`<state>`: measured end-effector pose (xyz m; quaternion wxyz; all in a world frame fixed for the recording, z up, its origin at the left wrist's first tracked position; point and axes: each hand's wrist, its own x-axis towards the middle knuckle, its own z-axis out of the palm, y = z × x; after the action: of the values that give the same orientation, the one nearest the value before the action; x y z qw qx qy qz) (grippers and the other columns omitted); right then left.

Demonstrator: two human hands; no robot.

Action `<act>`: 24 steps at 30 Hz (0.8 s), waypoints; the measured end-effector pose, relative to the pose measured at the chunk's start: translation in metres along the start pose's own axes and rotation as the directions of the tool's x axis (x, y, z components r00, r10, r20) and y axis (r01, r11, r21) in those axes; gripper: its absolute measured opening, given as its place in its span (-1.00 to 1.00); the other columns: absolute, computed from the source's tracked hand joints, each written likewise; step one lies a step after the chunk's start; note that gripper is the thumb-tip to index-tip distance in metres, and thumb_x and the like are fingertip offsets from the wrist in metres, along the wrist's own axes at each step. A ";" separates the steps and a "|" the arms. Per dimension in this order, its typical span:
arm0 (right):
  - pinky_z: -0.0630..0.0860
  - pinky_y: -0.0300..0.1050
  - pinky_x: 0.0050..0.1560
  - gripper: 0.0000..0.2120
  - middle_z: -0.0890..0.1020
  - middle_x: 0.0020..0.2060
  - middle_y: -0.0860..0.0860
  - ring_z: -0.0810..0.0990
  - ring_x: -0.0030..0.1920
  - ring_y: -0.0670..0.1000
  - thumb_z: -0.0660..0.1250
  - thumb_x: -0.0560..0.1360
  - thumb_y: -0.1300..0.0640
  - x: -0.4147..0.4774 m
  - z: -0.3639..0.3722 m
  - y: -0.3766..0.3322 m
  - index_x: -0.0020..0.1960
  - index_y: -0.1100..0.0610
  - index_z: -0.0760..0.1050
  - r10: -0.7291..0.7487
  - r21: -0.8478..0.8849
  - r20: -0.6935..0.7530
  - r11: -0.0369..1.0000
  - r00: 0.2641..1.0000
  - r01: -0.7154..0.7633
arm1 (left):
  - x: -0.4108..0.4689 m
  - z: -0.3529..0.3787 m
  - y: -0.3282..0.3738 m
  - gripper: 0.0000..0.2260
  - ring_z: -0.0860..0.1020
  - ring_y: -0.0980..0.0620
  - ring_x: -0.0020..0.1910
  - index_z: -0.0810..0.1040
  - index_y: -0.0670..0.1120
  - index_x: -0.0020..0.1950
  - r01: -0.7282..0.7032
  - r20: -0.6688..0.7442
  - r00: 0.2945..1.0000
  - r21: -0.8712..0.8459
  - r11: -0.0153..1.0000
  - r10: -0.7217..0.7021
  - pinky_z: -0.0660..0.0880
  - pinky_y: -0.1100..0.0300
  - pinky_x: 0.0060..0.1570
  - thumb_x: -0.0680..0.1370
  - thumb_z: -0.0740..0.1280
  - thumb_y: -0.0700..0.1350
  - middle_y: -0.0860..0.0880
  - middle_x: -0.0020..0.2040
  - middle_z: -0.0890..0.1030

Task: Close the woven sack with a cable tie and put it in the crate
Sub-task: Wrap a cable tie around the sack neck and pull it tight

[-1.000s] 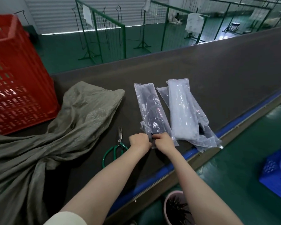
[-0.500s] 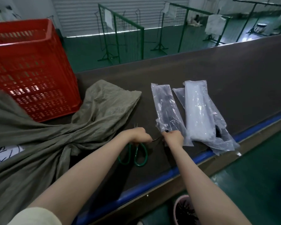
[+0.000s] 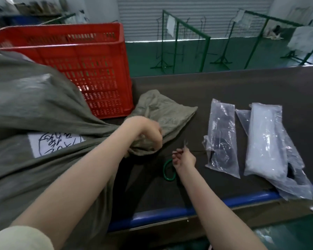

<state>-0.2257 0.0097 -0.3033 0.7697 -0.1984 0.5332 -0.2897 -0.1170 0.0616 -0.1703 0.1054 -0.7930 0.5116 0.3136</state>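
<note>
A big grey-green woven sack [image 3: 34, 109] lies on the dark table at the left, with a white handwritten label [image 3: 56, 143] on its side. My left hand [image 3: 145, 134] is closed around the bunched neck of the sack. The loose mouth of the sack [image 3: 166, 109] fans out beyond my fist. My right hand [image 3: 183, 157] pinches a thin black cable tie [image 3: 197, 151] just right of the neck. A red plastic crate [image 3: 90, 69] stands behind the sack.
Green-handled scissors [image 3: 167, 170] lie on the table under my right hand. Two clear bags hold cable ties, one with black ties [image 3: 220, 141] and one with white ties [image 3: 266, 141]. The table's blue front edge [image 3: 188, 210] runs below. Green metal racks [image 3: 181, 42] stand behind.
My left hand moved left from the tie bag and closed on the sack's neck. My right hand drew a black tie out of the bag. The view swung left.
</note>
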 end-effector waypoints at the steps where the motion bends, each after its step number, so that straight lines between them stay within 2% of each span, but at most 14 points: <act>1: 0.16 -0.48 -0.71 -0.67 0.42 -0.42 0.15 0.35 -0.81 -0.10 0.04 0.57 0.21 -0.002 0.003 0.008 -0.36 0.22 0.30 -0.004 -0.018 0.000 1.000 1.000 0.004 | -0.005 -0.004 -0.005 -0.46 0.40 -0.12 0.27 0.37 -0.08 0.33 0.042 -0.119 0.992 0.083 0.996 -0.032 0.35 0.02 0.25 0.39 0.40 0.01 -0.13 0.29 0.43; 3: 0.23 -0.47 -0.70 -0.69 0.47 -0.46 0.16 0.40 -0.79 -0.08 0.07 0.55 0.22 -0.009 0.011 0.023 -0.36 0.22 0.33 -0.001 -0.065 0.031 0.998 1.000 0.003 | -0.009 -0.003 -0.019 -0.11 0.11 -0.22 0.48 0.01 -0.03 0.51 0.176 -0.244 0.963 0.233 0.956 -0.118 0.05 -0.14 0.45 0.33 0.43 0.12 -0.20 0.50 0.15; 4: 0.26 -0.45 -0.70 -0.69 0.50 -0.50 0.15 0.42 -0.78 -0.07 0.08 0.55 0.23 -0.013 0.014 0.030 -0.35 0.22 0.35 0.005 -0.099 0.054 0.995 0.999 0.000 | -0.006 0.002 -0.026 0.01 -0.03 -0.25 0.51 -0.16 -0.01 0.52 0.239 -0.231 0.956 0.269 0.933 -0.178 -0.10 -0.19 0.47 0.31 0.44 0.16 -0.23 0.54 0.01; 6: 0.31 -0.41 -0.70 -0.72 0.51 -0.50 0.14 0.43 -0.77 -0.07 0.12 0.53 0.25 -0.021 0.021 0.040 -0.35 0.23 0.38 0.022 -0.179 0.105 0.984 0.994 -0.003 | 0.001 0.018 -0.039 0.16 -0.21 -0.27 0.51 -0.35 0.00 0.49 0.333 -0.142 0.942 0.294 0.896 -0.303 -0.25 -0.22 0.44 0.25 0.48 0.21 -0.28 0.53 -0.18; 8: 0.36 -0.38 -0.69 -0.74 0.49 -0.43 0.14 0.43 -0.76 -0.09 0.15 0.53 0.26 -0.028 0.025 0.048 -0.34 0.22 0.40 0.035 -0.267 0.145 0.964 0.989 0.005 | 0.014 0.039 -0.054 0.23 -0.24 -0.28 0.50 -0.42 -0.01 0.46 0.401 -0.097 0.915 0.314 0.861 -0.391 -0.28 -0.22 0.42 0.22 0.49 0.23 -0.31 0.52 -0.21; 10: 0.40 -0.35 -0.68 -0.77 0.47 -0.41 0.13 0.46 -0.71 -0.07 0.18 0.54 0.27 -0.030 0.026 0.056 -0.30 0.21 0.39 0.024 -0.332 0.165 0.943 0.986 0.033 | 0.023 0.057 -0.067 0.20 -0.16 -0.29 0.51 -0.43 -0.01 0.46 0.444 -0.099 0.893 0.348 0.826 -0.438 -0.25 -0.22 0.43 0.25 0.48 0.21 -0.34 0.52 -0.13; 13: 0.45 -0.28 -0.61 -0.93 0.46 -0.35 0.11 0.47 -0.51 0.01 0.16 0.53 0.31 -0.028 0.022 0.064 -0.11 0.19 0.35 -0.019 -0.412 0.154 0.907 0.988 0.081 | 0.033 0.070 -0.082 -0.03 0.19 -0.22 0.48 -0.31 -0.10 0.50 0.472 -0.219 0.881 0.344 0.811 -0.420 -0.20 -0.15 0.46 0.42 0.36 0.10 -0.23 0.50 0.21; 15: 0.44 -0.24 -0.58 -0.90 0.47 -0.32 0.10 0.44 -0.49 0.00 0.13 0.50 0.32 -0.026 0.019 0.064 -0.04 0.16 0.29 -0.064 -0.544 0.144 0.828 0.988 0.133 | 0.035 0.068 -0.089 -0.22 0.38 -0.13 0.37 -0.11 -0.20 0.51 0.461 -0.303 0.875 0.286 0.840 -0.377 -0.20 -0.12 0.47 0.48 0.25 0.03 -0.13 0.40 0.40; 17: 0.38 -0.28 -0.60 -0.90 0.49 -0.36 0.11 0.42 -0.51 0.01 0.09 0.49 0.30 -0.026 0.019 0.065 -0.01 0.18 0.27 -0.030 -0.678 0.150 0.725 0.988 0.125 | 0.035 0.059 -0.097 -0.43 0.45 -0.10 0.30 0.23 -0.18 0.44 0.431 -0.345 0.869 0.178 0.885 -0.354 -0.17 -0.13 0.47 0.47 0.22 0.01 -0.09 0.28 0.51; 19: 0.30 -0.36 -0.63 -0.88 0.52 -0.49 0.13 0.39 -0.51 0.01 0.05 0.51 0.29 -0.029 0.021 0.065 0.04 0.21 0.24 0.124 -0.757 0.125 0.653 0.984 0.014 | 0.032 0.048 -0.102 -0.57 0.47 -0.11 0.26 0.44 -0.14 0.27 0.412 -0.385 0.843 0.011 0.911 -0.376 -0.07 -0.10 0.48 0.44 0.23 -0.02 -0.11 0.20 0.55; 21: 0.25 -0.36 -0.62 -0.91 0.51 -0.49 0.13 0.35 -0.49 -0.01 0.02 0.54 0.28 -0.036 0.023 0.063 0.01 0.24 0.26 0.253 -0.783 0.098 0.617 0.962 -0.082 | 0.031 0.039 -0.109 -0.62 0.48 -0.16 0.24 0.49 -0.16 0.17 0.373 -0.438 0.794 -0.197 0.907 -0.421 0.15 -0.03 0.44 0.41 0.25 -0.03 -0.15 0.19 0.56; 24: 0.20 -0.27 -0.49 -0.77 0.42 -0.42 0.08 0.30 -0.46 -0.04 0.01 0.56 0.24 -0.043 0.024 0.059 -0.23 0.19 0.33 0.305 -0.870 0.076 0.486 0.949 -0.087 | 0.027 0.029 -0.122 -0.54 0.49 -0.23 0.23 0.50 -0.18 0.21 0.292 -0.411 0.756 -0.485 0.824 -0.510 0.41 0.04 0.22 0.38 0.26 0.02 -0.21 0.23 0.54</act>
<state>-0.2009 0.0825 -0.3003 0.6522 -0.5207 0.5364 0.1258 -0.0132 0.1111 -0.2284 -0.1329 -0.9443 0.2608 0.1502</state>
